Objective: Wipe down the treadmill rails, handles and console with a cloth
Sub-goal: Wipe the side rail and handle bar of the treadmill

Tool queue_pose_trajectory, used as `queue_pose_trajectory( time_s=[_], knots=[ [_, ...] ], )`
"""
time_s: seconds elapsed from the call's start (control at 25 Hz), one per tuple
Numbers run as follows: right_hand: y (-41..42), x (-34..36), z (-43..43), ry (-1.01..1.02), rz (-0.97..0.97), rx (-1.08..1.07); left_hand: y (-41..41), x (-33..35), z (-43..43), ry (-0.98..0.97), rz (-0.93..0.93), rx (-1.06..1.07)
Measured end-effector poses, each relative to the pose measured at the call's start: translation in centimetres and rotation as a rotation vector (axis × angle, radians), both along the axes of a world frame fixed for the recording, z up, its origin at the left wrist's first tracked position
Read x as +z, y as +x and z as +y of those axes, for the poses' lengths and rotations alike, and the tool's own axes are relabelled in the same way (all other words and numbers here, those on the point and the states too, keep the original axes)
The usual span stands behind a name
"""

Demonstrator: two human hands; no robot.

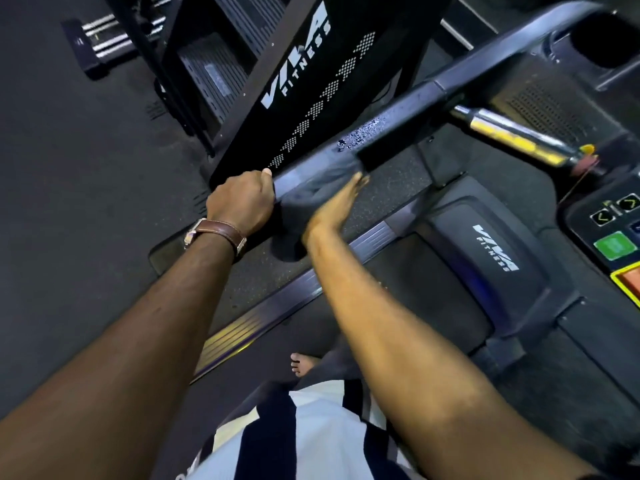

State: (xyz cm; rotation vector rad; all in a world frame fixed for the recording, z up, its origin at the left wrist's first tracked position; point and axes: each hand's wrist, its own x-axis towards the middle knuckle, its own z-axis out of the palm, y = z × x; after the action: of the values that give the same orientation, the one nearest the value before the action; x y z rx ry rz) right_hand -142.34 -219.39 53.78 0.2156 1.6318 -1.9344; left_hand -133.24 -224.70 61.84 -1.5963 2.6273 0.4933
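**Cloth (311, 192) on the rail (398, 123), both hands at it**

Looked down from head height along two bare forearms reaching forward and left. Gripped the near end of the dark rail with the left hand (242, 202), fingers curled round it, thumbnail showing on top. Wore a watch (221, 232) on a brown strap at that wrist.

Found the cloth, dark grey, draped over the rail just beyond the left hand, with a loose fold hanging below the bar between the two wrists. Pressed it against the rail with the right hand (336, 206), seen edge-on from the inner side. Held those fingers stretched out along the cloth rather than curled; could not make out the thumb, and saw the fingertips only as a blur.

Saw beads of liquid on top of the rail a little further along, past the cloth. Saw a shiny metal grip (512, 135) branching off the rail to the right, toward the console (585, 233). Noted a green button (615, 244) and arrow keys at the console's edge. Read "VIVA FITNESS" on the hood (495, 247) below.

Stood with one bare foot (301, 363) just inside the ribbed side strip (294, 296). Wore a striped shirt (311, 427), visible at the bottom of the view.
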Motion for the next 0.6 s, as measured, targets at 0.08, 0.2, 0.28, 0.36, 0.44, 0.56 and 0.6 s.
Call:
queue_pose_trajectory(
  time_s=[0.08,0.2,0.28,0.36,0.44,0.56,0.6],
  knots=[
    [-2.9,0.6,-1.0,-0.015,0.118,-0.087,0.0,0.2,0.0,0.002,0.011,-0.003],
    [0.4,1.7,0.6,0.025,0.369,0.022,-0.5,0.5,0.1,0.024,0.002,0.045],
    [1.1,0.3,1.0,-0.062,0.275,0.079,-1.2,0.8,0.2,0.032,-0.013,0.055],
    [-2.0,0.3,0.2,-0.090,-0.061,-0.038,-2.2,1.1,0.2,0.039,-0.018,0.032],
    [-5.1,0.3,-1.1,-0.091,-0.090,-0.141,-2.8,1.3,0.2,0.047,-0.014,0.015],
    [-3.2,-1.7,-1.0,-0.004,0.361,0.013,-3.6,0.9,-0.1,0.067,-0.012,0.023],
    [-2.4,-2.2,-0.6,-0.043,0.362,0.067,-3.8,0.7,-0.2,0.074,-0.010,0.024]
  ],
)
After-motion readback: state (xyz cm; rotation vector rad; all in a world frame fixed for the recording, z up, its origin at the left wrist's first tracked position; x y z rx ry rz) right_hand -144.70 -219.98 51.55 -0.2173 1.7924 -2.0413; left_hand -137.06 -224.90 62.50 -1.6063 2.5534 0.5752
